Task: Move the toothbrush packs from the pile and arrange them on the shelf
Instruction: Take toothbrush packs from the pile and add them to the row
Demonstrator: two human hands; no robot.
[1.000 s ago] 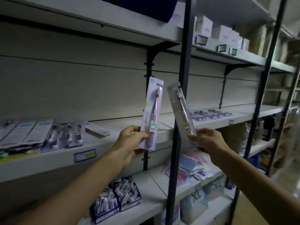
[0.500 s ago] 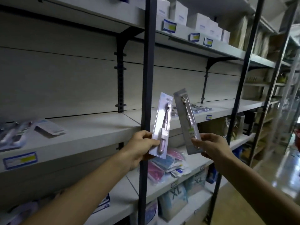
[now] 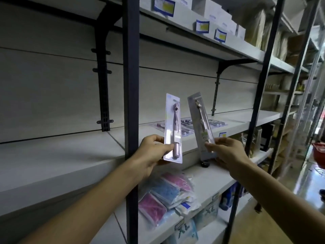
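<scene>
My left hand (image 3: 151,152) grips the lower end of a pale pink toothbrush pack (image 3: 172,124), held upright in front of the white shelf (image 3: 70,155). A second, clear grey toothbrush pack (image 3: 200,120) leans slightly left, pinched at its bottom by my right hand (image 3: 226,152). Both packs hang in the air just before the shelf's front edge. Behind them several toothbrush packs (image 3: 186,128) lie flat in a row on the same shelf.
A dark metal upright (image 3: 131,103) stands right beside my left hand. Pink and blue bagged goods (image 3: 167,192) lie on the shelf below. White boxes (image 3: 216,18) with blue price tags fill the upper shelf. A floor aisle opens at the right.
The view has swung right along the shelving, so the left-hand packs slid out of sight. Both hands carried their packs rightward, toward the row lying on the shelf.
</scene>
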